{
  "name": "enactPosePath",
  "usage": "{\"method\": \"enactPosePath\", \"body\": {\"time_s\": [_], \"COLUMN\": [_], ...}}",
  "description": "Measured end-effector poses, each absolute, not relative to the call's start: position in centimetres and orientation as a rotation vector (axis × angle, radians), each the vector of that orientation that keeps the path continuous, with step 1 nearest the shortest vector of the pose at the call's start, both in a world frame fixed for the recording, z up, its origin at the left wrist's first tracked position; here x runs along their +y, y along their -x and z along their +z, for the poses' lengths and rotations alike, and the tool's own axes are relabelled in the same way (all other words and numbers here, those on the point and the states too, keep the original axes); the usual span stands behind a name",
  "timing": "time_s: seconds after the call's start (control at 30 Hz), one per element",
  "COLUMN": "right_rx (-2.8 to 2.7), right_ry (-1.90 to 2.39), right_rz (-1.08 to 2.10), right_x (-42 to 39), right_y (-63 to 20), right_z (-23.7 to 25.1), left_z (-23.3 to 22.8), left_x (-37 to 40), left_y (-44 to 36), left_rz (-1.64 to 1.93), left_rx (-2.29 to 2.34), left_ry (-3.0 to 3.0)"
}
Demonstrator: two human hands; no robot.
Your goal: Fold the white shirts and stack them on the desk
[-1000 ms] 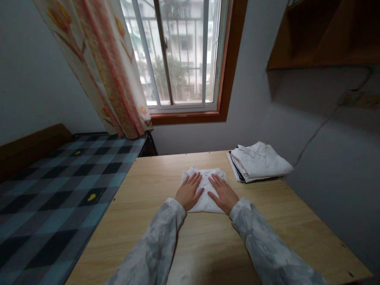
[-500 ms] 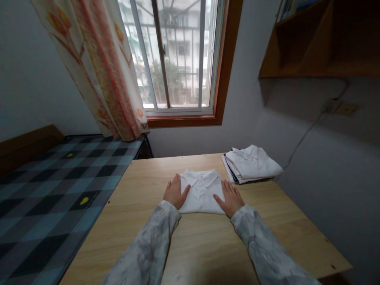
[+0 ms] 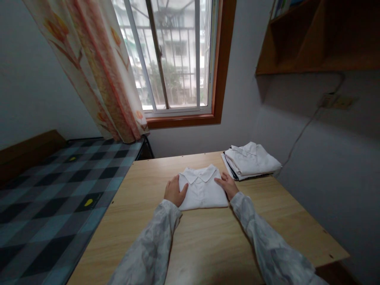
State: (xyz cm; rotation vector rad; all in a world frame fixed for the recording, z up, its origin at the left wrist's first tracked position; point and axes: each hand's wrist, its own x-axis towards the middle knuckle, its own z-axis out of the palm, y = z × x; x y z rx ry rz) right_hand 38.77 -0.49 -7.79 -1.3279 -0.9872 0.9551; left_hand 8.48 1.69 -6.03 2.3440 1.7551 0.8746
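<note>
A folded white shirt [image 3: 202,190] with its collar facing away lies on the wooden table [image 3: 208,241] in front of me. My left hand [image 3: 174,191] clasps its left edge, thumb on top of the cloth. On the other side, my right hand [image 3: 227,185] holds the right edge, fingers curled along the fold. Both of my sleeves are pale and mottled.
A stack of folded white clothes [image 3: 251,160] sits at the table's far right, close to my right hand. A checked bed [image 3: 59,190] adjoins the table's left edge. Behind are a window [image 3: 173,59], a flowered curtain [image 3: 97,71] and a wall shelf [image 3: 311,39].
My hands slid from flat on top of the shirt outward to its two side edges and closed on them. The view shifted slightly.
</note>
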Motion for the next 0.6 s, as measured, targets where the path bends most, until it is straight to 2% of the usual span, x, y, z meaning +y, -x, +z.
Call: {"method": "enactPosePath", "body": {"time_s": [0.17,0.3,0.47,0.6], "right_rx": [-1.162,-1.147,-1.152,-1.096], "right_ry": [1.373,1.168,1.09,1.361], "right_rz": [1.0,0.949,0.938,0.901], "right_x": [0.4,1.4,4.1,6.5], "right_y": [-38.9,-41.1,-49.6,-59.2], "right_z": [-6.1,-1.6,7.0,11.5], "left_z": [-5.6,-5.8,-5.9,-5.9], "left_x": [1.6,1.7,1.7,1.7], "left_y": [-8.3,-8.4,-8.4,-8.3], "left_rz": [0.895,0.935,0.95,0.968], "left_rx": [1.735,1.748,1.756,1.736], "left_ry": [-2.321,-2.26,-2.285,-2.316]}}
